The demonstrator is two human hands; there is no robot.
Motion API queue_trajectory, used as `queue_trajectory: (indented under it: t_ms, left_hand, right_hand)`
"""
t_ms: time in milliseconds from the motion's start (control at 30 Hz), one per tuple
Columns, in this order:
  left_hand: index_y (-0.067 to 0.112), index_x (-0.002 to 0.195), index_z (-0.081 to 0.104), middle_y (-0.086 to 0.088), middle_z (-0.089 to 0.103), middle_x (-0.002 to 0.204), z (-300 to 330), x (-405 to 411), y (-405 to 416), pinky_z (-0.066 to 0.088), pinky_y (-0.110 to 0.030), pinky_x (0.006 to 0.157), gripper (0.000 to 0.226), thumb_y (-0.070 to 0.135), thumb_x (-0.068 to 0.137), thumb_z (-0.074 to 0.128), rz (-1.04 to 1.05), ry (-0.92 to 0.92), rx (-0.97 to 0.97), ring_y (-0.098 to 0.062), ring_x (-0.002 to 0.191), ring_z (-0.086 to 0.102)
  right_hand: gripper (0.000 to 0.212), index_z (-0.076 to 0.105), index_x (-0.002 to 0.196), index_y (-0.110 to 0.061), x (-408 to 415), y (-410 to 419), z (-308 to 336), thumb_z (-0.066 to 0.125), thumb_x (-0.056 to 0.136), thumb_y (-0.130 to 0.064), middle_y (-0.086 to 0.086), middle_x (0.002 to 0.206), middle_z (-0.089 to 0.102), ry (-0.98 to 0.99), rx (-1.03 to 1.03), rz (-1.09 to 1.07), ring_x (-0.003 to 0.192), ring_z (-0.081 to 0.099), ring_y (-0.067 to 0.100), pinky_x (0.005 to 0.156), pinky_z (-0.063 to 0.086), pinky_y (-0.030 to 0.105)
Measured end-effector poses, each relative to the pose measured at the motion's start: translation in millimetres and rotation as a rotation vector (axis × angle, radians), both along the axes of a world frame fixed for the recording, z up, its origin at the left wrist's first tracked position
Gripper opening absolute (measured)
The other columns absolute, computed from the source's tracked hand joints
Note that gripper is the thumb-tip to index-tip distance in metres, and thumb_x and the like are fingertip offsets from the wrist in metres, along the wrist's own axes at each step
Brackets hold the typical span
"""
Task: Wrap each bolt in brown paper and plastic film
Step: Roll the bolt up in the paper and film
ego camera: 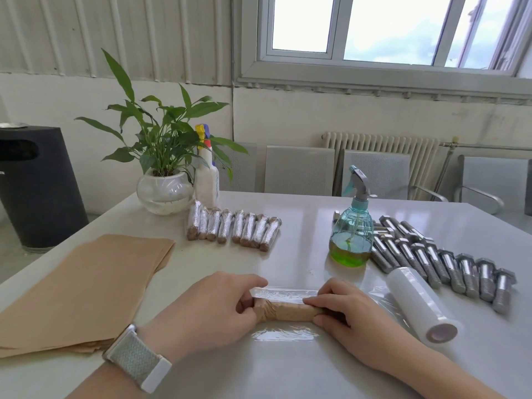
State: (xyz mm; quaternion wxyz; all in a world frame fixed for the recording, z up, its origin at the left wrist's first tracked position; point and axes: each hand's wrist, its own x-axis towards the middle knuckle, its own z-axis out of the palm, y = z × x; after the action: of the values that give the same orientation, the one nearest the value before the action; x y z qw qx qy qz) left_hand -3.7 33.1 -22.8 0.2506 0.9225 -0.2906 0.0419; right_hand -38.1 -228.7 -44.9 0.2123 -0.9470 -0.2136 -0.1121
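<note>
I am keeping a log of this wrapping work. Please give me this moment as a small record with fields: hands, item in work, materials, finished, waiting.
left hand: grips one end of the paper-wrapped bolt
right hand: holds the other end
item in work: lies on a plastic film sheet, film folded over its far side
materials: film roll at right, brown paper stack at left
finished: row of wrapped bolts
waiting: bare bolts beside the spray bottle

Two hands grip a paper-wrapped bolt (286,311) on plastic film (283,335): left hand (213,308) at one end, right hand (345,312) at the other. Beyond it, wrapped bolts (233,228); right, apparently bare bolts (449,263) and a film roll (421,303).
</note>
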Motion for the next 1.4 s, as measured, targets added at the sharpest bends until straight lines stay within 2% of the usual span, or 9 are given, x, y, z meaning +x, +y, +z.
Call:
queue_trajectory:
  t_ms: [67,100,200,333,567,733,967,1133,1400]
  left_hand:
    - [0.041,0.126,0.058,0.029,0.064,0.086,2,1,3,0.047,-0.013,0.079,0.051,0.053,0.077,0.051,-0.027,0.085,0.002,0.007,0.082,0.060]
    - [0.041,0.123,0.060,0.031,0.064,0.086,2,3,6,0.046,-0.012,0.078,0.047,0.052,0.078,0.056,-0.029,0.131,0.000,0.007,0.082,0.060]
    - [0.040,0.106,0.067,0.033,0.064,0.083,1,13,9,0.046,-0.010,0.074,0.027,0.037,0.081,0.075,-0.004,0.206,-0.046,0.006,0.080,0.061]
    - [0.034,0.092,0.071,0.023,0.071,0.079,-2,19,10,0.053,-0.018,0.072,0.021,0.028,0.075,0.083,0.050,0.321,-0.146,0.004,0.071,0.065]
    - [0.030,0.091,0.072,0.011,0.075,0.082,-4,21,12,0.053,-0.020,0.072,0.020,0.018,0.078,0.081,0.049,0.411,-0.179,0.000,0.072,0.067]
    - [0.031,0.085,0.070,0.007,0.073,0.081,-6,21,11,0.054,-0.032,0.074,0.016,0.028,0.076,0.083,0.122,0.365,-0.135,-0.008,0.071,0.066]
    - [0.030,0.075,0.069,0.012,0.061,0.066,-6,17,10,0.040,-0.013,0.056,0.011,0.028,0.081,0.078,0.114,0.272,-0.086,0.003,0.055,0.050]
    - [0.040,0.068,0.057,0.013,0.054,0.089,-6,12,3,0.037,-0.010,0.063,0.023,0.033,0.084,0.071,0.128,0.077,0.043,0.001,0.076,0.053]
    - [0.028,0.076,0.061,0.014,0.060,0.073,4,19,5,0.038,-0.011,0.056,0.013,0.031,0.084,0.071,0.056,0.163,0.101,0.010,0.063,0.052]
  right_hand:
    - [0.031,0.065,0.124,-0.034,0,0,0,0.063,0.094,-0.029,-0.018,0.105,0.053,0.004,-0.003,-0.004,0.103,0.051,0.002,0.094,0.037,0.015]
    - [0.030,0.065,0.124,-0.034,0,0,0,0.064,0.093,-0.029,-0.018,0.105,0.053,0.006,-0.002,-0.006,0.103,0.051,0.002,0.094,0.037,0.015]
    - [0.030,0.066,0.123,-0.034,-1,0,1,0.065,0.093,-0.029,-0.019,0.104,0.053,0.009,0.008,-0.009,0.101,0.050,0.000,0.092,0.036,0.013]
    - [0.030,0.066,0.122,-0.033,-1,1,1,0.065,0.093,-0.029,-0.018,0.104,0.053,0.010,0.012,-0.006,0.100,0.049,-0.001,0.089,0.034,0.009]
    - [0.029,0.066,0.123,-0.032,-2,1,2,0.064,0.094,-0.029,-0.017,0.104,0.053,0.024,0.015,-0.012,0.099,0.047,-0.005,0.085,0.029,0.003]
    - [0.028,0.066,0.121,-0.034,-1,0,1,0.065,0.093,-0.029,-0.018,0.104,0.054,0.031,0.031,-0.013,0.099,0.047,-0.006,0.085,0.031,0.004]
    - [0.028,0.067,0.120,-0.035,1,0,0,0.066,0.092,-0.030,-0.021,0.103,0.053,0.028,0.033,-0.011,0.098,0.046,-0.009,0.085,0.031,0.004]
    - [0.029,0.067,0.120,-0.035,1,0,0,0.065,0.092,-0.031,-0.021,0.104,0.053,0.023,0.032,-0.011,0.098,0.045,-0.011,0.085,0.029,0.002]
    - [0.028,0.067,0.120,-0.035,0,1,1,0.065,0.092,-0.031,-0.020,0.102,0.053,0.011,0.021,-0.010,0.098,0.047,-0.007,0.085,0.031,0.004]
